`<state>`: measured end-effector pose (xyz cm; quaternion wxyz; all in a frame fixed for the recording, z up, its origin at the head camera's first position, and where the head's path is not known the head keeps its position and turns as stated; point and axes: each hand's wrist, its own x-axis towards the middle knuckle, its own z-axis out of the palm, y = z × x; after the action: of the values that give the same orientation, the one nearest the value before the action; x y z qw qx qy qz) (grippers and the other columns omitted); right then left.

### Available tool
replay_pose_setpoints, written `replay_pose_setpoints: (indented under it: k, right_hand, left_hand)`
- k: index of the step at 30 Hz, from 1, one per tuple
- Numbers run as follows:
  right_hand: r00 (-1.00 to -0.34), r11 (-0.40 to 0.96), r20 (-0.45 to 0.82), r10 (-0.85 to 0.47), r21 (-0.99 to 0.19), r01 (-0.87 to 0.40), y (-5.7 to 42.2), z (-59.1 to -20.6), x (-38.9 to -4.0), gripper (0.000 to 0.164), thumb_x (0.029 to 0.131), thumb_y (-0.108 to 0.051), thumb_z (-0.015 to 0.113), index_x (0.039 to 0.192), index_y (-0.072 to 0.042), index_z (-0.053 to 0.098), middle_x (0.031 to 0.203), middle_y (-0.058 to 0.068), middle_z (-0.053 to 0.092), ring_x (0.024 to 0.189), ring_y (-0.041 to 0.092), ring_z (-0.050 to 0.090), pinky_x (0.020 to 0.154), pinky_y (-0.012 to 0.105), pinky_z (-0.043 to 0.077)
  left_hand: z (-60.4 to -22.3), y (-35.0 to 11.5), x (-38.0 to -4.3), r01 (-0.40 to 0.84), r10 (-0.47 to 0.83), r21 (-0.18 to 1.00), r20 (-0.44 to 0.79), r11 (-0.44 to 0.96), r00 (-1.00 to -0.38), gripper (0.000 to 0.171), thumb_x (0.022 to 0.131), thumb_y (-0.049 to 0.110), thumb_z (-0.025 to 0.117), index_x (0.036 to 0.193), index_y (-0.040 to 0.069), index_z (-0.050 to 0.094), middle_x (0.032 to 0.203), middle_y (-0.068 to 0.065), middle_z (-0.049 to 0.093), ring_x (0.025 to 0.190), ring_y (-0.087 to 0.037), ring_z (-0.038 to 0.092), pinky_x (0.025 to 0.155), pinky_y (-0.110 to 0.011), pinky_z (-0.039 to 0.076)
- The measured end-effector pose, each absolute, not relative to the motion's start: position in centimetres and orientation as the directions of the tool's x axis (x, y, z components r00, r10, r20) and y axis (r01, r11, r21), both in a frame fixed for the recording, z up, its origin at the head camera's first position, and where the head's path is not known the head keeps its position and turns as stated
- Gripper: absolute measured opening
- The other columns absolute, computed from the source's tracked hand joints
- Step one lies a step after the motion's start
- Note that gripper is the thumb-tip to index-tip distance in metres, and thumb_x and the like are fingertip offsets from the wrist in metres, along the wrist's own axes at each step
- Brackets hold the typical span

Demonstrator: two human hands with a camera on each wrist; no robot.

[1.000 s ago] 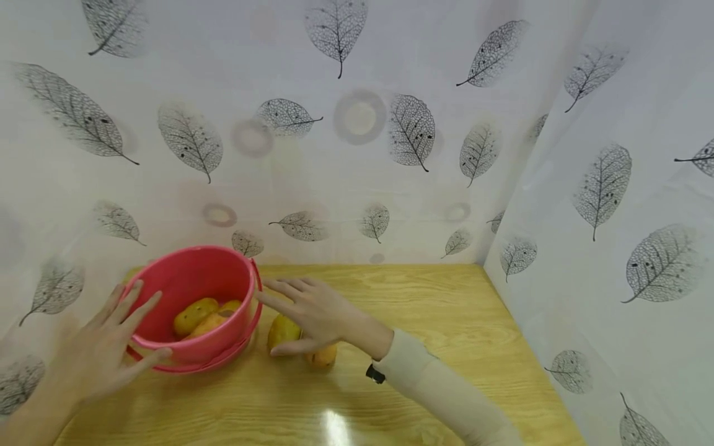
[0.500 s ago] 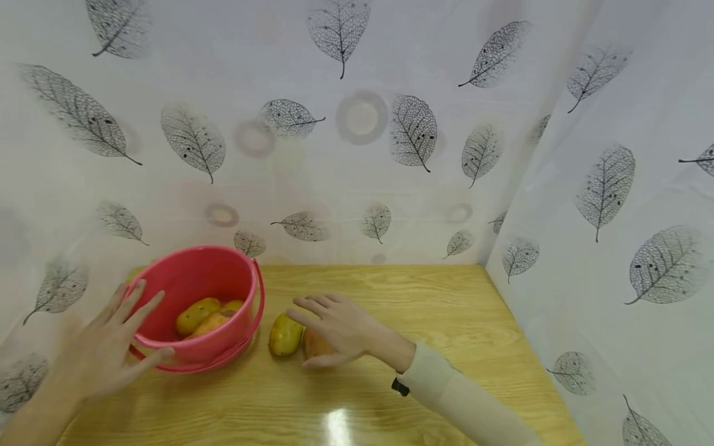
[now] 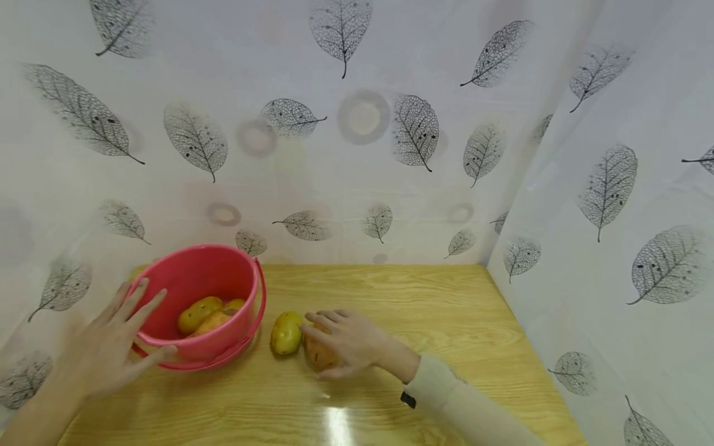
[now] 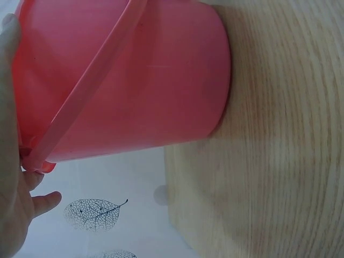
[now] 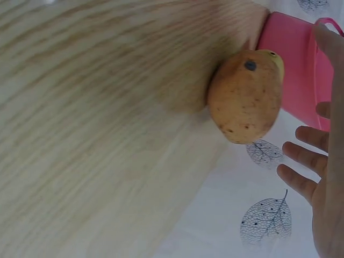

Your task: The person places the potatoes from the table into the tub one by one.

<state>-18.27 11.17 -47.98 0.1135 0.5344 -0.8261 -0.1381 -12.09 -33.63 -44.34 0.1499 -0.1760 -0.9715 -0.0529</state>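
Observation:
A pink bucket point(image 3: 220, 347) with a handle stands at the left of the table, several yellow and orange mangoes point(image 3: 199, 313) lying inside it. My left hand point(image 3: 106, 350) rests against its near left rim, fingers spread and mostly straight. To the right of the bucket, a yellow-green mango point(image 3: 287, 334) lies beside an orange-brown mango point(image 3: 319, 354). Over the orange-brown one hovers my right hand point(image 3: 354, 341), partly hiding it in the head view. In the right wrist view a gap shows between those extended fingers point(image 5: 305, 156) and the mango, which has a dark spot.
The wooden table point(image 3: 424, 310) runs to the right of the fruit. A white curtain point(image 3: 357, 167) with leaf prints hangs along its back and right sides.
My right hand has moved right and slightly down, away from the bucket and past the yellow-green mango, to above the orange-brown one. The left hand keeps its place on the bucket.

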Motion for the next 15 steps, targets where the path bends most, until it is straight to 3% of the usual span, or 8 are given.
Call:
replay_pose_setpoints:
  k: [15]
  right_hand:
    - [-0.424,0.419,0.055,-0.904,0.31,-0.854,11.6,-50.4,-18.6,0.098,0.092,-0.083,0.049,0.163,-0.016,0.038,0.166,0.01,0.047,0.144,0.023,0.057,0.118,0.037,0.05]
  left_hand:
    - [-44.3,-33.6,-12.0,0.359,0.325,0.063,0.306,0.931,-0.895,0.107,0.087,0.063,0.074,0.168,0.013,0.026,0.179,-0.02,0.011,0.168,-0.034,-0.01,0.084,-0.083,0.051]
